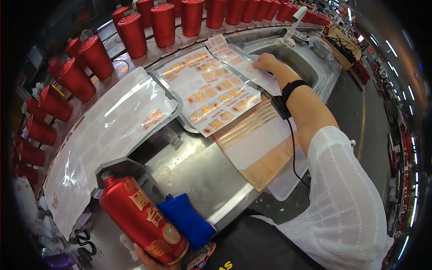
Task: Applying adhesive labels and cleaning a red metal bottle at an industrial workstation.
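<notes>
A red bottle with gold raised lettering and an uncapped neck leans across the lower left. My left hand, mostly hidden at the lower edge, is closed around its base. At the far right of the work area, my right hand touches a translucent sticker sheet beside the sink, fingers bent together. Whatever its fingertips pinch is too small to make out. Next to that lies a white sheet full of gold and orange stickers. A mostly bare glossy backing sheet spreads to the left.
Red bottles line a curved conveyor behind the table. A sink with a tap stands at the far right. A blue cloth lies beside the held bottle, black scissors at lower left. A black cable hangs from my right wrist.
</notes>
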The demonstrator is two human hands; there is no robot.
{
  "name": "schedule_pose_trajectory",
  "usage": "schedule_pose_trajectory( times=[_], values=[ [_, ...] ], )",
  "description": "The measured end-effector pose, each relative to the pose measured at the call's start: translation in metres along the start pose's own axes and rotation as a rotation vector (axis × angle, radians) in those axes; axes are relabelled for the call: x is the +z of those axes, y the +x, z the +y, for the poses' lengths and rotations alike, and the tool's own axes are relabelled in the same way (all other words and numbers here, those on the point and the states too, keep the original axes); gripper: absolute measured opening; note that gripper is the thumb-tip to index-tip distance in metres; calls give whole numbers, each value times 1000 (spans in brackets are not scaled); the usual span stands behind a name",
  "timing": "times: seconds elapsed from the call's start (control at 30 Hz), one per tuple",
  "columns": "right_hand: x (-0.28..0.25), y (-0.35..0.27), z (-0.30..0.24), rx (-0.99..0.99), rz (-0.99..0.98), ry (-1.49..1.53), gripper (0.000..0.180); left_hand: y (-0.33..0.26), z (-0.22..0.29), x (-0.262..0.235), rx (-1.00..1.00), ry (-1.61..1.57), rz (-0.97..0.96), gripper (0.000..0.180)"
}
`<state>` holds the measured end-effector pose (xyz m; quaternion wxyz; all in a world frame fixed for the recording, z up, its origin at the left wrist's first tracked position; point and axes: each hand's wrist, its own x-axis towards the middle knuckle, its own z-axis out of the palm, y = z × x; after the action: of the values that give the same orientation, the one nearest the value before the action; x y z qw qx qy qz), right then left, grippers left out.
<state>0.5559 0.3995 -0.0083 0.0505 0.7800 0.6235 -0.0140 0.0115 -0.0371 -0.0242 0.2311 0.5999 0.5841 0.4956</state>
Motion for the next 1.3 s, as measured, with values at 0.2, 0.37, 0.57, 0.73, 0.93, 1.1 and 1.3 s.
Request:
schedule_pose_trajectory(
  times=[0.2, 0.37, 0.57, 0.73, 0.93, 1.1, 1.3],
  values=[
    [-13, -49, -38, -24, 260, -182, 30, -6, -5, -8, 121, 212, -50, 99],
    [-26, -56, -36, -165, 490, -282, 19, -3, -8, -7, 207, 297, -119, 91],
    [-64, -37, -88, -505, 320, 187, 25, 16, 8, -8, 345, 230, -100, 85],
    [-70, -48, -127, -589, 311, 248, 33, 12, 6, 1, 317, 378, -40, 85],
    [-81, -46, -139, -493, 155, 211, 36, 2, 0, -6, 150, 226, -36, 92],
    [-41, -31, -63, -185, 172, -134, 36, 5, 1, 1, 144, 141, -59, 90],
    [-30, -70, -68, 188, -4, -32, 53, 2, 2, -7, 142, 196, -27, 90]
  ],
)
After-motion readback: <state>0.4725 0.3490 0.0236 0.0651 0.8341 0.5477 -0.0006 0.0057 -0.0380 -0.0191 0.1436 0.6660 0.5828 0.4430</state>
